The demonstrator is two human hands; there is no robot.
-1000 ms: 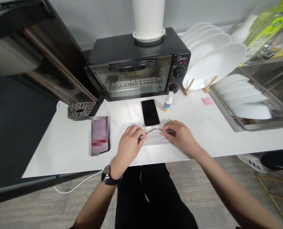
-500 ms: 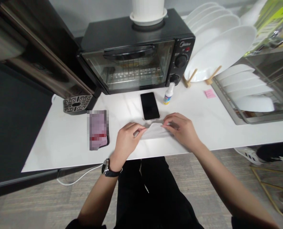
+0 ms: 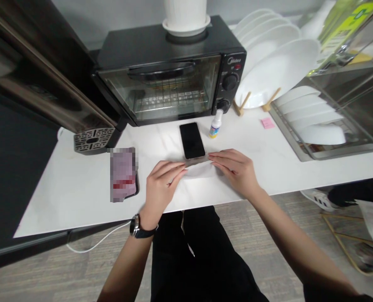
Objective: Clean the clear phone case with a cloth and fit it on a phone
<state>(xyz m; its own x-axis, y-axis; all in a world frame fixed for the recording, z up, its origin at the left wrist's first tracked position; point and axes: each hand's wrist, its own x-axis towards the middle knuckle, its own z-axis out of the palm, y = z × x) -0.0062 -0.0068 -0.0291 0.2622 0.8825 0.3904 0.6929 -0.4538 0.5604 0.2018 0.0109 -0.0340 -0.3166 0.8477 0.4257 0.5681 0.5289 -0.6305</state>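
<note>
A thin white tissue [image 3: 199,171] is stretched between my two hands, low over the white counter. My left hand [image 3: 165,183], with a watch on the wrist, pinches its left end. The right end is pinched in the fingers of my right hand [image 3: 236,168]. Just beyond the tissue lies a phone [image 3: 192,140] with a black screen, its near edge close to my fingertips. A small white spray bottle [image 3: 215,124] stands upright to the right of the phone.
Behind is a black toaster oven [image 3: 170,50] with a white pot [image 3: 185,14] on top. Left are a dispenser's drip tray [image 3: 93,140] and a blurred-out purple item [image 3: 122,174]. Right are racked plates [image 3: 277,71], a pink note [image 3: 267,123] and a sink rack [image 3: 318,155]. A person's shoe [image 3: 319,199] shows below.
The view has shifted slightly. My fingers have straightened along the tissue, whose raised top edge now lies lower and flatter. Phone and bottle keep their places on the counter.
</note>
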